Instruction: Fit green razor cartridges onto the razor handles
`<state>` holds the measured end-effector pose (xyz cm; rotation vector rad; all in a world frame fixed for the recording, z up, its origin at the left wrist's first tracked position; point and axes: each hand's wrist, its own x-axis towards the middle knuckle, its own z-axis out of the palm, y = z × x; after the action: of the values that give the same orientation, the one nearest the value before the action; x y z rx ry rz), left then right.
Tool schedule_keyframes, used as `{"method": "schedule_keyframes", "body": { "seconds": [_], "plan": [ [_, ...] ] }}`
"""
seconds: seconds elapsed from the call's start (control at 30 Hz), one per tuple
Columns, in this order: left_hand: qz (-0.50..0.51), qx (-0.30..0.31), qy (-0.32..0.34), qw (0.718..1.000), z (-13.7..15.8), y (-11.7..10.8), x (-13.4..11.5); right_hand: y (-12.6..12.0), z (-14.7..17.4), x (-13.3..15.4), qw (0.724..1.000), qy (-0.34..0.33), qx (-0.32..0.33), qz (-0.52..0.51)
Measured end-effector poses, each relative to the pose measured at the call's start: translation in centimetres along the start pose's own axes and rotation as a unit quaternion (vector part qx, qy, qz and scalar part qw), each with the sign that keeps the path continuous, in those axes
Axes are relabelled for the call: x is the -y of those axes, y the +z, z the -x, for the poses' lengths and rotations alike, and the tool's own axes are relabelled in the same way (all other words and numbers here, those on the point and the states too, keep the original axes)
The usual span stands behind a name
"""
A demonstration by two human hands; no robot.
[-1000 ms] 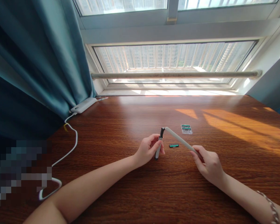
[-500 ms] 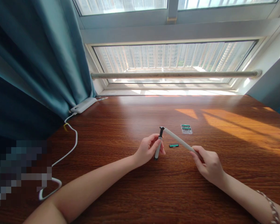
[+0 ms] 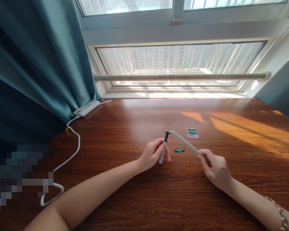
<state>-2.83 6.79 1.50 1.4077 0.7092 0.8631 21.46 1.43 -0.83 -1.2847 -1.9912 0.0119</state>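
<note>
My left hand (image 3: pixel 153 154) is closed around the grey handle of a razor (image 3: pixel 166 137), held tilted with its black neck and T-shaped head upward. My right hand (image 3: pixel 216 167) grips one end of a slim pale grey stick (image 3: pixel 186 142). The stick slants up to the left, and its far tip lies just right of the razor's head, with a very small gap at most. Below the stick, a black razor cartridge (image 3: pixel 179 150) with a green face rests on the table. I cannot make out details of the razor's head.
A clear plastic case (image 3: pixel 192 133) with green cartridges lies behind the stick on the wooden table (image 3: pixel 135 199). At the left stand a white power strip (image 3: pixel 86 108), its white cable (image 3: pixel 79 141) and a blue curtain (image 3: pixel 45 51). A window bar (image 3: pixel 183 77) crosses behind the table.
The razor has turned slightly, so its head shows wider. The stick's tip has shifted a little up and to the right, away from the razor's head. Both hands keep their holds.
</note>
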Motion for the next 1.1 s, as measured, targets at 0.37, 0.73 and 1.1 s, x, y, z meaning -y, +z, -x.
{"method": "schedule_keyframes", "body": {
  "seconds": [0.37,0.73,1.1],
  "plan": [
    [-0.027,0.009,-0.011,1.000,0.15,0.16,-0.31,0.02,-0.07,-0.02,0.999,-0.037,0.008,0.025],
    [-0.054,-0.014,-0.006,0.998,0.15,0.11,-0.27,-0.03,-0.06,-0.02,0.999,-0.005,-0.004,0.031],
    [-0.055,-0.060,-0.007,0.997,0.01,-0.14,0.49,-0.01,-0.01,0.01,0.999,-0.027,0.006,0.019]
  ]
}}
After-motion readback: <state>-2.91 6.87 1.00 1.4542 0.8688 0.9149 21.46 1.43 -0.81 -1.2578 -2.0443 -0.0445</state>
